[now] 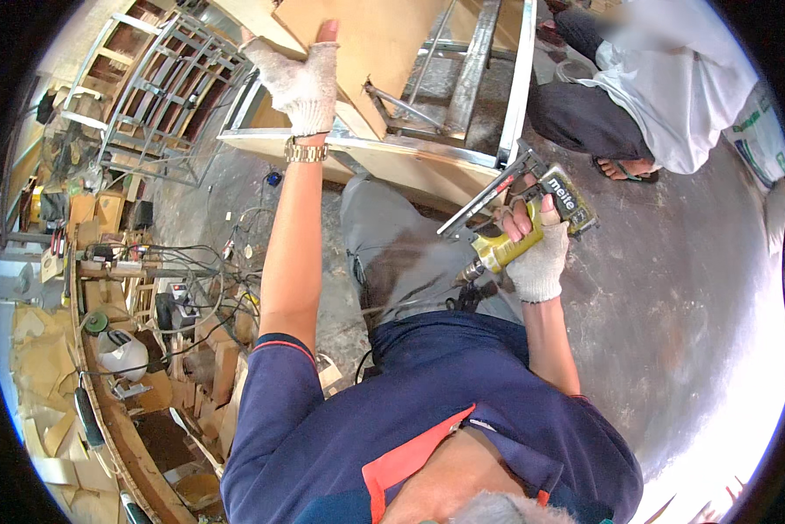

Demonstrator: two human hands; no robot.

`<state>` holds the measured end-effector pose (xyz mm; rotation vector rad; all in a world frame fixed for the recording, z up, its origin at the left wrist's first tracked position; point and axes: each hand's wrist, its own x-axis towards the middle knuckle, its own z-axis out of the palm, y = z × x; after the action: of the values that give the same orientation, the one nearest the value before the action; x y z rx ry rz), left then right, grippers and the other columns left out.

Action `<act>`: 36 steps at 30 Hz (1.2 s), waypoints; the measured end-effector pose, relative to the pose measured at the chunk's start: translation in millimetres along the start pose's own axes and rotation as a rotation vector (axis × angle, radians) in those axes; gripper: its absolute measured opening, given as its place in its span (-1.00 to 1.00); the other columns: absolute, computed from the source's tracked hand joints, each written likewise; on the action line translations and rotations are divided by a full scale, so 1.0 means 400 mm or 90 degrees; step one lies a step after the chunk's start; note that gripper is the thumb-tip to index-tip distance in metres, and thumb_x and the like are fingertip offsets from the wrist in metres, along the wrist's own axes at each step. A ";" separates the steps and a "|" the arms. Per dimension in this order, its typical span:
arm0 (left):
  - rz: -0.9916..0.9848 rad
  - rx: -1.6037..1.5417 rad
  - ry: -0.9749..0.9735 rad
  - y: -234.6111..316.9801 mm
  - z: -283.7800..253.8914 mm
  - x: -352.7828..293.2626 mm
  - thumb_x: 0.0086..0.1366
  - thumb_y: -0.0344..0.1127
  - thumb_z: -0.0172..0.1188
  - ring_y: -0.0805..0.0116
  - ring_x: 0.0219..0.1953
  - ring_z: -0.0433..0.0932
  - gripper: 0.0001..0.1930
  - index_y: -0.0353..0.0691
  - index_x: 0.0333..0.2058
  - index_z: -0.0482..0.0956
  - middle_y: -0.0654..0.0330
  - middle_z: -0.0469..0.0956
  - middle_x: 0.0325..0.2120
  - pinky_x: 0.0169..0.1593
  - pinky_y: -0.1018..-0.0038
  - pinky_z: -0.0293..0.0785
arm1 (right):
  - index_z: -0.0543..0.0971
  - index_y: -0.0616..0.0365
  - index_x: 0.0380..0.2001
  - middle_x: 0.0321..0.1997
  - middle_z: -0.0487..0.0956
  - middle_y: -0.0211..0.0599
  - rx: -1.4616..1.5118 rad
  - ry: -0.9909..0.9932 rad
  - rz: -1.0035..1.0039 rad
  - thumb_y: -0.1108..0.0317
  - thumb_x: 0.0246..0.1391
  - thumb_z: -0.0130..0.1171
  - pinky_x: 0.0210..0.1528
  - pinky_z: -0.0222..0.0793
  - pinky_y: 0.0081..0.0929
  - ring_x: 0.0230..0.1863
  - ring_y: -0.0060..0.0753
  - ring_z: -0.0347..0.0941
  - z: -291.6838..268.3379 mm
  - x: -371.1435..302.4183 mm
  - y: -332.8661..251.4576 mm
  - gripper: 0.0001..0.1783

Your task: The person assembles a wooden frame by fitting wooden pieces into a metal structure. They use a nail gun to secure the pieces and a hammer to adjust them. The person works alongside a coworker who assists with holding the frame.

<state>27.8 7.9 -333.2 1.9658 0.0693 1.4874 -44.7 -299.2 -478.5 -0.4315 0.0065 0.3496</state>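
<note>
My left hand (300,83), in a pale fingerless knit glove, grips the edge of a plywood panel (375,48). Its thumb lies on the panel's face, and the other fingers are partly hidden. The panel leans over a metal-edged wooden frame (432,155) in front of me. In my gloved right hand (536,253) is a yellow-and-black air staple gun (508,248), its handle wrapped by my fingers. The gun is held above my right thigh, its long magazine close to the frame's near right corner and apparently apart from the panel.
At right, another person's dark trouser leg (584,118) and sandaled foot (626,168) are close to the frame. Metal racks (161,96) stand far left. Tangled cables (222,271) and a wooden bench edge (117,428) with offcuts lie left. A white sack (759,135) is far right.
</note>
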 end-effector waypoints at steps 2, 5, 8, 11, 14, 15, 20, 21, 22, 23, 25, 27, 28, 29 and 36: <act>0.024 0.039 0.040 -0.016 0.005 0.007 0.05 0.03 0.60 -0.04 0.04 0.55 0.12 -0.48 0.36 0.10 -0.24 0.51 0.07 0.15 0.12 0.45 | 0.50 0.21 0.15 -0.52 0.27 -0.57 0.040 -0.021 0.020 0.07 0.37 0.19 -0.32 0.26 -0.63 -0.51 -0.64 0.15 -0.019 -0.003 -0.005 -0.52; 0.020 0.079 0.050 -0.036 0.001 0.007 0.08 0.05 0.58 -0.07 0.05 0.55 0.08 -0.49 0.34 0.15 -0.27 0.52 0.04 0.15 0.14 0.45 | 0.51 0.15 0.08 -0.54 0.29 -0.59 0.010 -0.003 -0.033 0.04 0.35 0.19 -0.11 0.40 -0.40 -0.52 -0.63 0.19 -0.058 0.000 -0.024 -0.56; 0.117 0.110 0.070 -0.044 0.007 0.008 0.04 -0.10 0.61 -0.12 0.09 0.54 0.07 -0.38 0.39 0.14 -0.24 0.51 0.09 0.17 0.14 0.45 | 0.53 0.12 0.01 -0.54 0.30 -0.62 -0.053 0.129 -0.117 0.02 0.39 0.10 -0.09 0.42 -0.32 -0.50 -0.64 0.24 -0.138 0.007 -0.080 -0.60; 0.118 0.090 0.115 -0.042 0.019 0.009 0.02 -0.20 0.62 -0.09 0.19 0.51 0.12 -0.30 0.45 0.06 -0.20 0.48 0.17 0.22 0.17 0.44 | 0.54 0.12 0.00 -0.54 0.29 -0.63 0.021 0.096 -0.163 -0.05 0.41 0.01 -0.11 0.43 -0.28 -0.48 -0.64 0.26 -0.308 -0.002 -0.194 -0.55; 0.113 0.123 0.130 -0.036 0.025 0.006 0.02 -0.16 0.61 -0.10 0.18 0.53 0.13 -0.28 0.46 0.05 -0.20 0.48 0.19 0.21 0.16 0.46 | 0.53 0.13 0.01 -0.54 0.30 -0.58 0.017 0.216 -0.205 -0.08 0.39 0.01 -0.10 0.47 -0.14 -0.44 -0.57 0.31 -0.568 -0.055 -0.329 -0.52; 0.038 0.156 0.122 -0.031 0.024 -0.004 0.04 -0.14 0.61 -0.12 0.13 0.58 0.12 -0.28 0.45 0.07 -0.22 0.51 0.16 0.17 0.16 0.49 | 0.52 0.13 -0.01 -0.53 0.35 -0.54 0.079 0.302 -0.226 -0.08 0.39 0.00 -0.11 0.48 -0.08 -0.40 -0.50 0.35 -0.663 -0.078 -0.354 -0.53; 0.043 0.038 0.111 -0.027 0.027 -0.005 0.11 -0.16 0.57 -0.08 0.07 0.62 0.03 -0.24 0.44 0.11 -0.20 0.56 0.09 0.11 0.16 0.54 | 0.50 0.09 -0.19 -0.28 0.53 -0.27 0.118 0.648 -0.318 -0.07 0.33 -0.05 -0.02 0.49 0.02 -0.19 -0.11 0.49 -1.048 -0.258 -0.358 -0.57; 0.028 0.019 0.110 -0.025 0.027 -0.007 0.12 -0.16 0.57 -0.05 0.06 0.63 0.02 -0.25 0.44 0.12 -0.19 0.56 0.08 0.10 0.17 0.55 | 0.51 0.00 -0.34 -0.46 0.50 -0.41 0.148 0.686 -0.320 -0.07 0.30 -0.03 -0.14 0.49 -0.08 -0.35 -0.26 0.45 -1.095 -0.295 -0.337 -0.61; 0.030 0.055 0.109 -0.024 0.025 -0.007 0.12 -0.14 0.57 -0.02 0.04 0.63 -0.02 -0.28 0.40 0.17 -0.18 0.56 0.07 0.08 0.18 0.55 | 0.51 -0.03 -0.36 -0.47 0.48 -0.44 0.095 0.694 -0.337 -0.09 0.31 -0.05 -0.11 0.49 -0.06 -0.37 -0.29 0.44 -1.129 -0.345 -0.309 -0.60; 0.028 0.059 0.111 -0.024 0.023 -0.007 0.12 -0.13 0.57 -0.02 0.04 0.64 -0.04 -0.29 0.38 0.19 -0.18 0.56 0.06 0.07 0.17 0.55 | 0.50 -0.06 -0.39 -0.48 0.46 -0.47 0.048 0.747 -0.355 -0.11 0.31 -0.08 -0.09 0.49 -0.04 -0.39 -0.32 0.42 -1.154 -0.379 -0.282 -0.59; 0.038 0.061 0.113 -0.023 0.022 -0.006 0.13 -0.12 0.57 -0.04 0.02 0.64 -0.07 -0.31 0.35 0.23 -0.18 0.57 0.04 0.06 0.17 0.56 | 0.50 -0.11 -0.37 -0.55 0.39 -0.54 0.140 0.705 -0.356 -0.14 0.31 -0.08 -0.02 0.46 0.06 -0.47 -0.38 0.35 -1.176 -0.436 -0.226 -0.60; 0.017 0.120 0.115 -0.024 0.022 -0.009 0.15 -0.13 0.55 -0.03 -0.01 0.66 -0.13 -0.32 0.31 0.26 -0.19 0.60 -0.03 0.05 0.16 0.56 | 0.49 -0.14 -0.38 -0.62 0.32 -0.57 0.169 0.665 -0.375 -0.18 0.32 -0.09 0.00 0.43 0.14 -0.53 -0.41 0.28 -1.176 -0.462 -0.179 -0.58; 0.002 0.085 0.115 -0.024 0.027 -0.009 0.15 -0.13 0.55 -0.03 -0.01 0.66 -0.14 -0.32 0.30 0.26 -0.19 0.61 -0.03 0.04 0.17 0.57 | 0.47 -0.15 -0.40 -0.66 0.27 -0.58 0.203 0.618 -0.378 -0.22 0.33 -0.10 0.01 0.42 0.21 -0.57 -0.43 0.23 -1.172 -0.461 -0.164 -0.55; -0.013 0.054 0.106 -0.023 0.027 -0.012 0.16 -0.14 0.54 -0.03 -0.02 0.67 -0.15 -0.32 0.29 0.27 -0.19 0.61 -0.04 0.03 0.18 0.57 | 0.48 -0.15 -0.40 -0.64 0.29 -0.58 0.149 0.639 -0.397 -0.26 0.30 -0.05 0.02 0.42 0.15 -0.54 -0.44 0.27 -1.166 -0.460 -0.140 -0.54; -0.018 0.070 0.106 -0.015 0.024 -0.011 0.16 -0.11 0.55 -0.03 0.04 0.61 -0.15 -0.37 0.29 0.29 -0.14 0.56 0.03 0.10 0.18 0.52 | 0.44 -0.07 -0.47 -0.50 0.45 -0.46 0.122 0.812 -0.342 -0.29 0.21 0.08 -0.13 0.42 -0.02 -0.38 -0.24 0.43 -1.147 -0.398 -0.085 -0.49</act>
<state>36.6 6.0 -341.3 1.9139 0.2560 1.6574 -152.3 -569.0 -869.1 -0.3875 1.1380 -0.4961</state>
